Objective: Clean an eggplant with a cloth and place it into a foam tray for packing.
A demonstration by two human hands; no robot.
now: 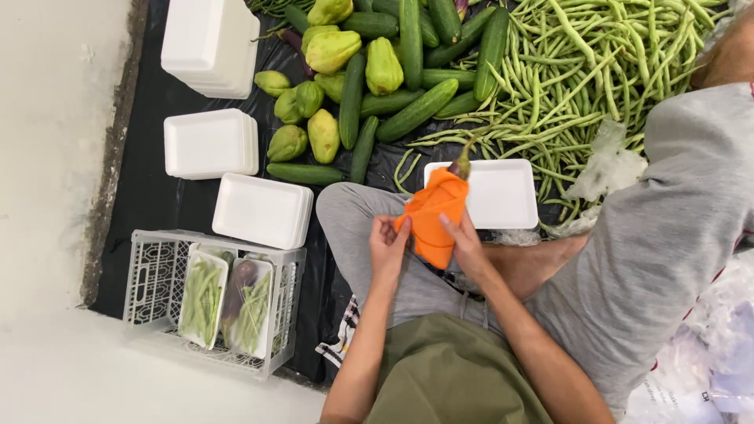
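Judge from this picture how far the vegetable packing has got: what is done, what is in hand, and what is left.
Done: two wrapped trays of green beans, one with an eggplant, stand in the white crate.

In hand: the left hand and right hand hold an orange cloth around an eggplant, above an empty foam tray.

Left: loose green beans, cucumbers, chayotes and stacks of unused trays.

Left hand (388, 245) and right hand (465, 243) raised together, fingers curled, forearms converging
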